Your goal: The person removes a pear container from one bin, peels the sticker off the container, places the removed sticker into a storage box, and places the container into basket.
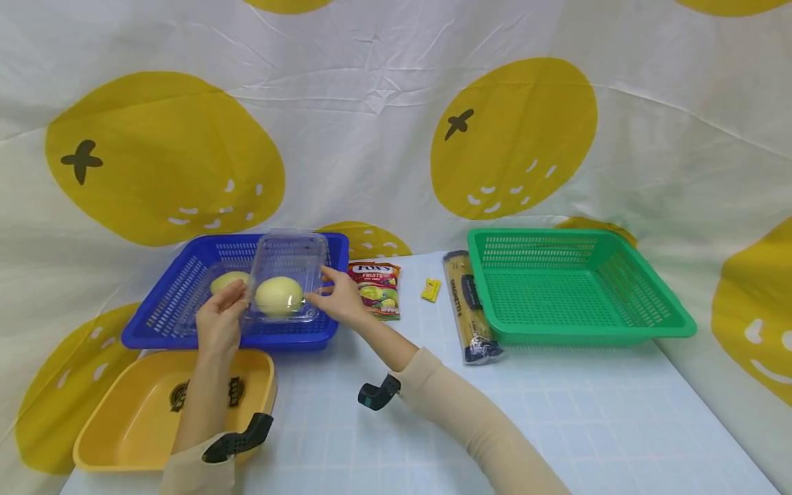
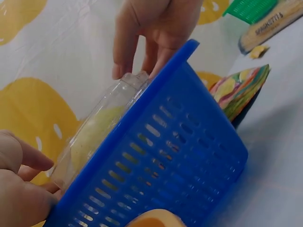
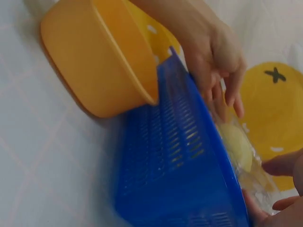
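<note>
A clear plastic box (image 1: 289, 253) stands tilted over the blue basket (image 1: 229, 340). One pale yellow, rounded item (image 1: 278, 295) shows through its plastic, and a second pale yellow item (image 1: 226, 280) lies farther left, behind my left fingers, with more clear plastic around it. My left hand (image 1: 219, 322) grips the box's left edge. At the opposite edge my right hand (image 1: 342, 295) holds the box between thumb and fingers. Both wrist views catch the box at the basket's rim, with its lower part hidden by the blue wall.
A yellow-orange tub (image 1: 145, 412) stands in front of the basket, under my left forearm. Rightward lie a Fox's fruit candy bag (image 1: 375, 289), a small yellow wrapped piece (image 1: 431, 289) and a spaghetti pack (image 1: 467, 302). The green basket (image 1: 575, 333) is at the right.
</note>
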Demonstrator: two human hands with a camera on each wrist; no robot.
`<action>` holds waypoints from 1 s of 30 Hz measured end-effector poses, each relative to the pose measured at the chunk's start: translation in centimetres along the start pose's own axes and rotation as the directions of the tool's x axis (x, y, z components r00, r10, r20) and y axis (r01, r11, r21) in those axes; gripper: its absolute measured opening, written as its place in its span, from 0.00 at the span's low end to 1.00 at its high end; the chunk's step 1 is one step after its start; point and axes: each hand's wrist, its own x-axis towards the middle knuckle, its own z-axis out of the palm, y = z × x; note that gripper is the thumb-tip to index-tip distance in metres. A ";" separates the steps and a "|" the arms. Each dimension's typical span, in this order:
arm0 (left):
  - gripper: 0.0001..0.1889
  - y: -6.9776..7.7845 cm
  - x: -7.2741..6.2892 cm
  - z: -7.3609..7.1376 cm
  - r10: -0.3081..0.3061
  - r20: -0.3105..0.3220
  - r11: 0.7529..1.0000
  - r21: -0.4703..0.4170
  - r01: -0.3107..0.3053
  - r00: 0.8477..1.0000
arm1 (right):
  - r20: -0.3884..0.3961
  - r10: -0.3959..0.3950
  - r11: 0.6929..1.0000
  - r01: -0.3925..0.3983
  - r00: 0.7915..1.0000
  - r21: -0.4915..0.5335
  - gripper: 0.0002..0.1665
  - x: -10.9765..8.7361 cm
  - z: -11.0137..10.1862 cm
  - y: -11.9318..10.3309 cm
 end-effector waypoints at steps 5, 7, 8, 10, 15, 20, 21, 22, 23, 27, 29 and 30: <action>0.25 -0.2 0.8 -0.6 0.004 0.049 0.989 0.146 -0.011 0.999 | -0.006 -0.002 0.996 0.002 1.000 -0.090 0.38 0.4 0.8 -0.6; 0.25 -0.2 1.2 -0.9 -0.003 0.076 0.987 0.160 -0.009 0.997 | -0.013 -0.002 0.994 0.000 1.000 -0.106 0.37 0.5 1.1 -0.6; 0.25 -0.2 1.3 -1.0 -0.011 0.090 0.986 0.166 -0.004 0.996 | -0.013 0.003 0.994 -0.004 1.000 -0.113 0.37 0.6 1.2 -0.6; 0.26 -0.2 1.6 -1.2 -0.022 0.119 0.986 0.165 0.002 0.993 | -0.011 0.002 0.991 -0.004 1.000 -0.130 0.36 0.7 1.3 -0.6; 0.27 -0.1 2.1 -1.4 -0.043 0.160 0.986 0.168 0.016 0.986 | 0.026 0.056 0.990 -0.052 0.998 -0.130 0.36 1.1 1.5 -0.7; 0.28 0.0 2.6 -1.6 -0.084 0.187 0.983 0.178 0.050 0.979 | 0.048 0.164 0.986 -0.162 0.985 -0.044 0.38 1.6 1.8 -0.8; 0.28 0.1 2.7 -1.6 -0.091 0.190 0.980 0.190 0.054 0.978 | 0.047 0.180 0.984 -0.179 0.983 -0.021 0.38 1.6 1.9 -0.8; 0.28 0.1 2.8 -1.6 -0.095 0.194 0.978 0.201 0.055 0.976 | 0.046 0.192 0.981 -0.192 0.980 -0.002 0.38 1.7 2.1 -0.8; 0.28 0.0 2.9 -1.6 -0.097 0.198 0.975 0.214 0.054 0.975 | 0.042 0.199 0.980 -0.199 0.979 0.004 0.38 1.8 2.2 -0.7; 0.30 0.0 3.3 -1.7 -0.106 0.210 0.975 0.215 0.060 0.972 | 0.023 0.188 0.981 -0.186 0.982 -0.049 0.37 2.1 2.7 -0.7; 0.30 -0.1 3.4 -1.7 -0.105 0.218 0.974 0.218 0.057 0.970 | 0.011 0.184 0.979 -0.182 0.983 -0.087 0.36 2.2 2.8 -0.8; 0.30 -0.1 3.5 -1.6 -0.104 0.222 0.975 0.216 0.055 0.969 | 0.011 0.185 0.978 -0.183 0.983 -0.097 0.36 2.3 2.8 -0.9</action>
